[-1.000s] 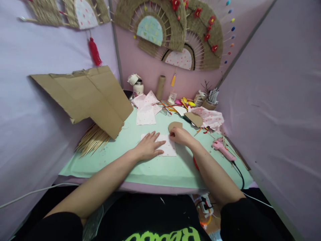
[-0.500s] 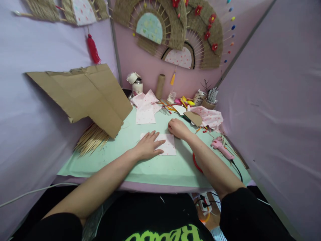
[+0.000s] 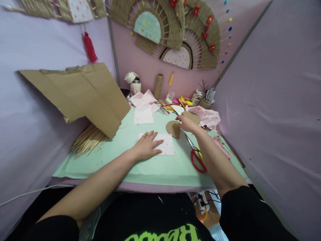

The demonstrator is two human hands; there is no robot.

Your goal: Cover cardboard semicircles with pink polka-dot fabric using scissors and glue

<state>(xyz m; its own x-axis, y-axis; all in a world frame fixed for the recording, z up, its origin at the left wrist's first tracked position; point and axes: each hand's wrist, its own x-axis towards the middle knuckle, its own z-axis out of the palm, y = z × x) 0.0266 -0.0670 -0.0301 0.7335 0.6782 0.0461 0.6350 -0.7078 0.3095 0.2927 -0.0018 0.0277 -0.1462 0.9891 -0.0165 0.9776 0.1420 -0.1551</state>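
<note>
Cloth with a pale dotted print (image 3: 167, 147) lies flat on the green worktop (image 3: 150, 172), near the middle and in front of the person. Across it rests the left hand (image 3: 146, 146), palm down with fingers spread; that grip is apart and clamped on nothing, seeming only to keep the cloth from shifting. Just beyond the right part of the cloth lies a small rounded cardboard piece (image 3: 172, 129). Over its far right edge is the right hand (image 3: 186, 124), fingers bent; whether that grip pinches the cardboard or merely hovers, I cannot tell. A second cardboard piece (image 3: 192, 116) lies just behind the same hand, partly covered by it.

The step in hand looks like arranging: one hand steadies the cloth while the other deals with the cardboard beside it. As I judge it, the next move calls for a light thumb-and-finger hold on the thin cardboard edge, with the left palm kept flat so the cloth stays smooth. Scissors (image 3: 192, 143) lie near the right forearm, blades pointing away from the person, so that arm needs care passing over them. Farther right, the pink glue gun (image 3: 222, 147) is partly hidden behind the forearm.
</note>
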